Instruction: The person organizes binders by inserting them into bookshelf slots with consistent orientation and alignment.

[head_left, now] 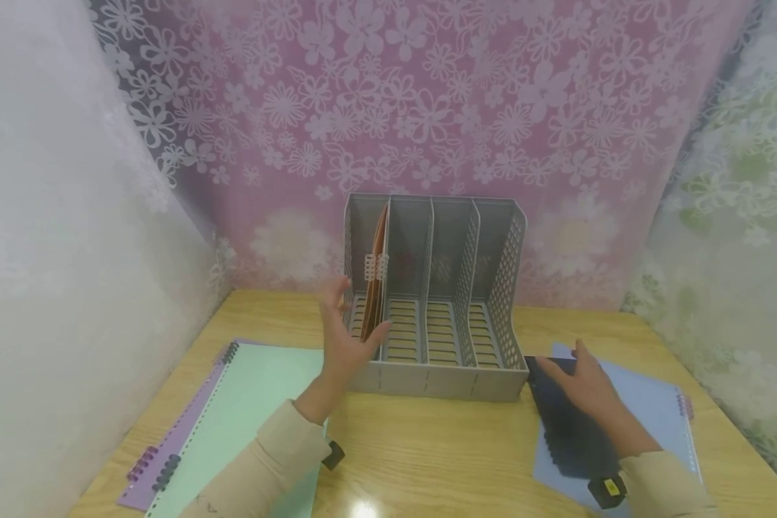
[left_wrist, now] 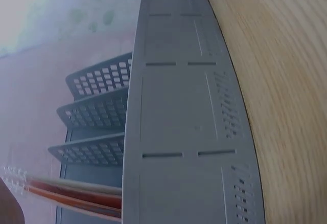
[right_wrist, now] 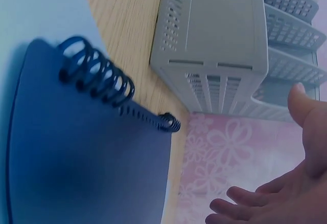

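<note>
A grey four-slot file rack (head_left: 440, 383) stands at the table's back. An orange-brown ring-bound notebook (head_left: 373, 311) with clear rings leans upright in its leftmost slot. My left hand (head_left: 346, 349) is at that slot's front, thumb and fingers spread around the notebook's near side, gripping nothing. On the right, my right hand (head_left: 585, 385) hovers over a dark blue ring-bound notebook (right_wrist: 92, 157), fingers extended and thumb apart. That notebook lies on a light blue notebook (head_left: 647, 403), near the rack's front right corner.
At the left, a mint green notebook (head_left: 259, 403) lies over a purple notebook (head_left: 188, 439), both ring-bound. Wooden tabletop (head_left: 421, 446) shows in front of the rack. Behind it hangs a pink floral curtain (head_left: 427, 108), with pale curtains at both sides.
</note>
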{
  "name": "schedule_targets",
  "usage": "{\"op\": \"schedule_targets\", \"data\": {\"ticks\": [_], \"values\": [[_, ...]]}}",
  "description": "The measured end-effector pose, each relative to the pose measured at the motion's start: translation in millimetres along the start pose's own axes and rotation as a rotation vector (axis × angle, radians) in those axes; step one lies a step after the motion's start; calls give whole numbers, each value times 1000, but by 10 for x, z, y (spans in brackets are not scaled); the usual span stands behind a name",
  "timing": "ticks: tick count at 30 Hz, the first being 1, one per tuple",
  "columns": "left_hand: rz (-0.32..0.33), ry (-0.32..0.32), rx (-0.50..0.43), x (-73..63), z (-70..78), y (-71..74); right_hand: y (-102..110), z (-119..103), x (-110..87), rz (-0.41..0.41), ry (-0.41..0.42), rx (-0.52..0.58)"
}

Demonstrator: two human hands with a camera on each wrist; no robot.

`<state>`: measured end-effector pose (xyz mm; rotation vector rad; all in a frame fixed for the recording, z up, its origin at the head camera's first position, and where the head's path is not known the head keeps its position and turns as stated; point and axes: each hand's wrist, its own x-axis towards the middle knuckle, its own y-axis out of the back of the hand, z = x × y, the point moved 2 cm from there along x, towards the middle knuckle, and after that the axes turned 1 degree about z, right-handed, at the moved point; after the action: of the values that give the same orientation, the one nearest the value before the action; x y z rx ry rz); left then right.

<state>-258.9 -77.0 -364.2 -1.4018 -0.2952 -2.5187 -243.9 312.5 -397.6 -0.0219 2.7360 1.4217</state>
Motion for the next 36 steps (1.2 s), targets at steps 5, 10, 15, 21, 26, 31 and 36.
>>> {"op": "schedule_targets", "data": {"ticks": [5, 10, 15, 21, 26, 31, 36], "values": [[-91, -27, -54, -73, 143, -119, 54, 108, 8, -28, -66, -4], [-258, 78, -103, -210, 285, -279, 104, 203, 24, -42, -112, -13], [-366, 145, -86, -357, 365, -441, 135, 270, 28, -50, -149, -28], [-515, 181, -92, -491, 489, -611, 167, 405, 47, -56, -172, -42], [-712, 308, -161, -604, 559, -741, 148, 515, 83, -81, -222, -31], [-858, 546, -219, -711, 536, -932, 164, 575, 114, -89, -235, -24], [-873, 798, -286, -881, 435, -1158, 189, 622, 114, -99, -252, -49]]}}
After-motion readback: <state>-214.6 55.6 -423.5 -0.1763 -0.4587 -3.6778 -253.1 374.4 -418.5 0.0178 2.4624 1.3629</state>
